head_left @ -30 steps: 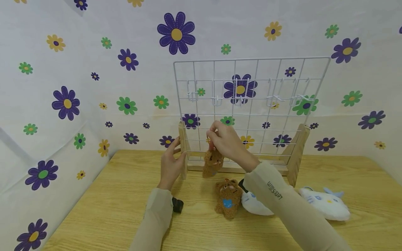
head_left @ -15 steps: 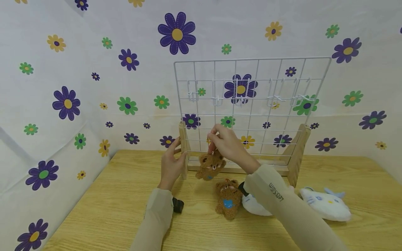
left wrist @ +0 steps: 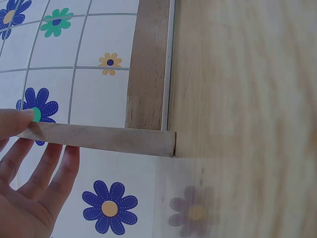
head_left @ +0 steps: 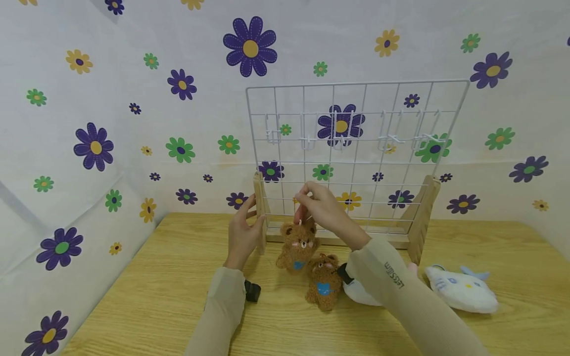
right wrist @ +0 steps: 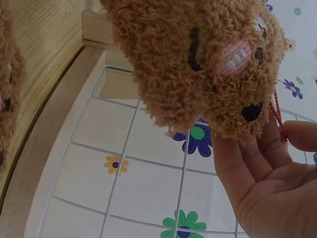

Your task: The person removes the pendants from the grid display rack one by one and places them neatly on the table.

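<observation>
My right hand point(head_left: 329, 212) pinches the thin red beaded loop point(right wrist: 278, 113) of a brown teddy bear plush point(head_left: 297, 249). The bear hangs upright below the fingers, in front of the wire grid rack point(head_left: 356, 163), its blue bib facing me. In the right wrist view the bear's fuzzy body covers part of the grid. With thumb and fingers, my left hand point(head_left: 242, 235) grips the left wooden upright point(left wrist: 104, 139) of the rack's stand. A second brown teddy bear point(head_left: 325, 291) lies on the wooden table, just below the hanging one.
Several white hooks point(head_left: 342, 141) hang along the rack's upper part. A white cat-faced plush point(head_left: 463, 291) lies at the right, and another white plush point(head_left: 361, 292) is partly hidden under my right sleeve. The right wooden upright point(head_left: 420, 222) stands behind. A flower-patterned cloth point(head_left: 200, 39) backs the table point(head_left: 156, 296).
The teddy bear in my right hand has swung round to face me and hangs lower. The right hand has come down slightly. My left hand stays on the upright.
</observation>
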Demonstrator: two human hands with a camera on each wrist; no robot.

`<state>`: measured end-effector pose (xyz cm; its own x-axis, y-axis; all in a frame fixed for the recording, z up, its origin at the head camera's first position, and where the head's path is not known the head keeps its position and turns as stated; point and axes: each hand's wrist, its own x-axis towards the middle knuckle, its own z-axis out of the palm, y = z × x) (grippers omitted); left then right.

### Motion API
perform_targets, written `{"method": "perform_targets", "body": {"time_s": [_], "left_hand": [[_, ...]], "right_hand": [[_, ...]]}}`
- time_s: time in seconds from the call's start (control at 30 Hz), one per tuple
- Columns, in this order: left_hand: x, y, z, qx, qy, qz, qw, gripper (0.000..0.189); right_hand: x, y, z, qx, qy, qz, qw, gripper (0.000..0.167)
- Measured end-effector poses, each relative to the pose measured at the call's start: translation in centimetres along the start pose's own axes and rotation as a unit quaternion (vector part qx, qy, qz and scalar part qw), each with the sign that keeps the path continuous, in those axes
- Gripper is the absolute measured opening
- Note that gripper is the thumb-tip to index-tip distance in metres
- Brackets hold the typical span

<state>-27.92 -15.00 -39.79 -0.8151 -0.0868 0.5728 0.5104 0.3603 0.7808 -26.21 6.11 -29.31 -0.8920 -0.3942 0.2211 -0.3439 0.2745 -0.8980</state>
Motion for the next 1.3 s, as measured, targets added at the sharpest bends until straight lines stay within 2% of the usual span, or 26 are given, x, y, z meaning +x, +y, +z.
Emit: {"method": "perform_targets", "body": {"time_s": [0.2, 0.5, 1.3], "left_hand": [[0.0, 0.0, 0.0, 0.000, 0.002, 0.018, 0.9998, 0.058], [0.0, -0.1, 0.0, 0.004, 0.003, 0.008, 1.0000, 0.057], [0.1, -0.1, 0.1, 0.005, 0.003, -0.007, 1.0000, 0.058]], "right_hand": [[-0.1, 0.2, 0.2, 0.027, -0.006, 0.030, 0.9992, 0.021], [-0.3, 0.9, 0.4, 0.044, -0.015, 0.057, 0.9973, 0.021], [-0.7, 2.6, 1.4, 0.067, -0.043, 0.076, 0.9939, 0.018]]}}
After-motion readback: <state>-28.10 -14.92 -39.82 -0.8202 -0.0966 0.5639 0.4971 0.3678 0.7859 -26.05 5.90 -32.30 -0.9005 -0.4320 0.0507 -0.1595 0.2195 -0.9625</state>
